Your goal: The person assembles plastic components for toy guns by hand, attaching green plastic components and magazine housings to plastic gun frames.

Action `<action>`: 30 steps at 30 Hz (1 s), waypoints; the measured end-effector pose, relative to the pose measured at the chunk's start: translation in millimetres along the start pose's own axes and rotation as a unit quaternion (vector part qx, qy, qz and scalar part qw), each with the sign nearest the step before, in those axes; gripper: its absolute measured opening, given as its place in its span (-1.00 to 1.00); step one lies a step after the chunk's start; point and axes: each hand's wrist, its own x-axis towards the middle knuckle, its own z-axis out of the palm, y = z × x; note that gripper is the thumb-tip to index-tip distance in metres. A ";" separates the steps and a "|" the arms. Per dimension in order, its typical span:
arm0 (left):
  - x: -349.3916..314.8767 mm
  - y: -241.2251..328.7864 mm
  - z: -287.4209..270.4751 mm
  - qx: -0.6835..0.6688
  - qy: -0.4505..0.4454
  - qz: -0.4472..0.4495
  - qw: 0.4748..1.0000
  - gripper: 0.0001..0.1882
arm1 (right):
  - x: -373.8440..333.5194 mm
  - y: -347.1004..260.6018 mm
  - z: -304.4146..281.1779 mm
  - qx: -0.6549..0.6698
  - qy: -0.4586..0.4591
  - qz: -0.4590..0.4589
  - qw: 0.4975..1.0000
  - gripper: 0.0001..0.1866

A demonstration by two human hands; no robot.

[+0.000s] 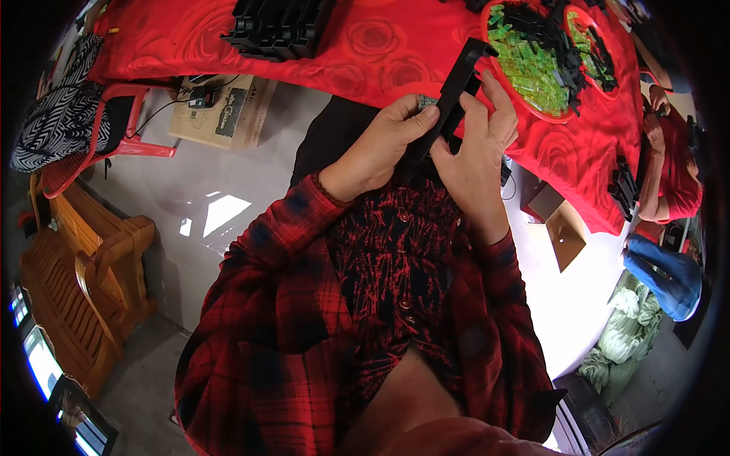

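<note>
A long black plastic part [458, 76] with a hooked far end is held tilted above my lap, just off the near edge of the red table. My left hand [388, 137] grips its left side, thumb pressed on it; a small grey patch shows by the forefinger. On the other side my right hand [479, 137] holds the part, with thumb and fingers bent round it. Its near end lies in shadow against my dark clothes and is hard to make out. Beyond it stands a red tray [525, 68] of green translucent pieces and small black pieces.
A stack of black plastic parts [280, 29] sits on the red rose-patterned tablecloth [365, 45]. A smaller red tray [591, 53] stands at right, near a co-worker in red [673, 167]. Below are a cardboard box [220, 114], a red chair [114, 129] and a wooden bench [84, 281].
</note>
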 end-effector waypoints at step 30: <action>10.7 8.1 -35.0 -0.183 0.025 -0.056 0.981 -0.74 | 25.1 -6.6 16.0 0.009 -0.020 -0.013 1.000 -0.45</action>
